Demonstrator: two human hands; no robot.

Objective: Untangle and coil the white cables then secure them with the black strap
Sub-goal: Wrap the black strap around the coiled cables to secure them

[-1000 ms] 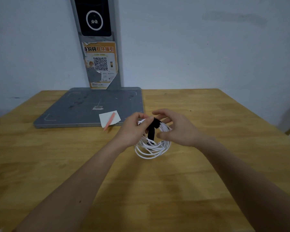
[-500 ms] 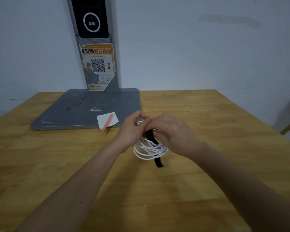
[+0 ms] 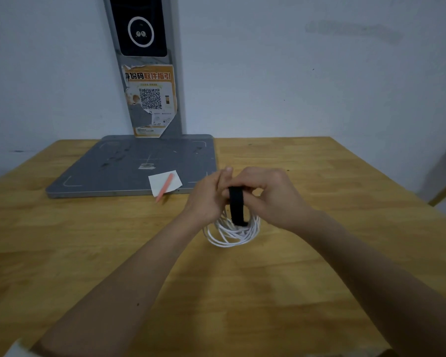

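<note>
The white cables (image 3: pixel 231 231) are coiled into a loose bundle, held just above the table (image 3: pixel 88 240) between both hands. The black strap (image 3: pixel 237 206) now runs up and over the top of the coil, pulled fairly flat. Half a second ago its tail was dangling free below the loops, so it's been brought up and around since then. That tells me we're in the wrapping stage, with the untangling and coiling basically done.

Left hand (image 3: pixel 207 199) has its grip closed on the coil's left side. Right hand (image 3: pixel 271 195) is pinching the strap's upper end against the bundle. Can't see whether the strap is fastened to itself yet.

Behind sit a grey base plate (image 3: pixel 129 166), a white paper slip (image 3: pixel 162 180) and a pink pen (image 3: pixel 165 187).
</note>
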